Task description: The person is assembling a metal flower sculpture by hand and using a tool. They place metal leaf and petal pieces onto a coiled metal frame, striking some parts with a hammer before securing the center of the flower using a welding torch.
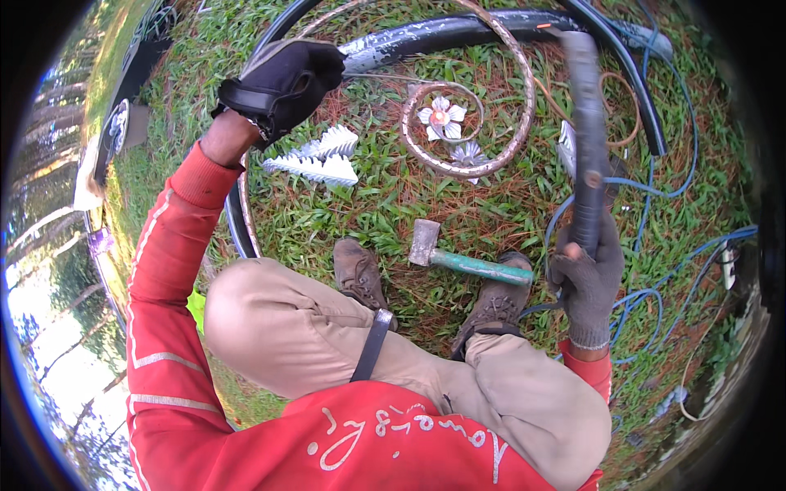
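My left hand (291,88), in a black glove, is closed at the upper left beside a large curved metal rod (524,57). A thin pale rod (381,77) sticks out from its fingers toward the rod's scroll. My right hand (591,274), in a grey knit glove, is wrapped round the lower end of a long dark taped handle, which looks like a welding electrode holder (586,123). A short stub at its far end has an orange tip. White metal leaves (319,158) and a silver metal flower (443,119) lie between my hands.
A hammer (467,263) with a green handle rests against my right boot (495,303). Black pipes (458,34) curve across the grass at the far side. Blue cable (655,295) loops along the right. A dark object (131,123) stands far left.
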`<state>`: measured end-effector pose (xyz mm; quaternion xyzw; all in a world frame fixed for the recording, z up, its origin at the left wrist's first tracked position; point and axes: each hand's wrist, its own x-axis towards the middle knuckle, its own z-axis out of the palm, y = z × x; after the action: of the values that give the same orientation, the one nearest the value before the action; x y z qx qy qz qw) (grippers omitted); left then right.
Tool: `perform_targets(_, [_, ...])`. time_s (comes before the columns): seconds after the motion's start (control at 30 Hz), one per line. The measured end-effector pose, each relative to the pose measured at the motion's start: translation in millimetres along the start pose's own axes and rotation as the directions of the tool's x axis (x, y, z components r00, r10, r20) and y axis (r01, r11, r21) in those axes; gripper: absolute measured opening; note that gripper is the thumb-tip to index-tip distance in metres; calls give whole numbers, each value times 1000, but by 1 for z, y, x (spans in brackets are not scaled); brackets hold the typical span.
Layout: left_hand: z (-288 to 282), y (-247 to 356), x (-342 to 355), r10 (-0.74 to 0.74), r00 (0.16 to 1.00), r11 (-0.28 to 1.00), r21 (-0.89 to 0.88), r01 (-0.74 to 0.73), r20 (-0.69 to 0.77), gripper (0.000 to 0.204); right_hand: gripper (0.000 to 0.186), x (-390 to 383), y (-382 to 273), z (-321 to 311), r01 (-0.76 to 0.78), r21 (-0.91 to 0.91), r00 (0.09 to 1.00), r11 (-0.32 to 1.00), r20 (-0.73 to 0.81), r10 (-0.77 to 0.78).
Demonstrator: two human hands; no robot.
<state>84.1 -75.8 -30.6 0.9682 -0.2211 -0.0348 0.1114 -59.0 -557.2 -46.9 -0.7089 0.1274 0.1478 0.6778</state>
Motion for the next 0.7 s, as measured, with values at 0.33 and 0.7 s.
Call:
perform_targets(0.33, [72,-14,-90,-458,876,720,-514,466,152,24,76,24,8,-65,28,-76,995,997,-88,-35])
perform_targets(0.7, [20,-11,-108,-492,856,659,-574,486,160,22,60,26,-71,-119,354,-700,903,621,84,-420])
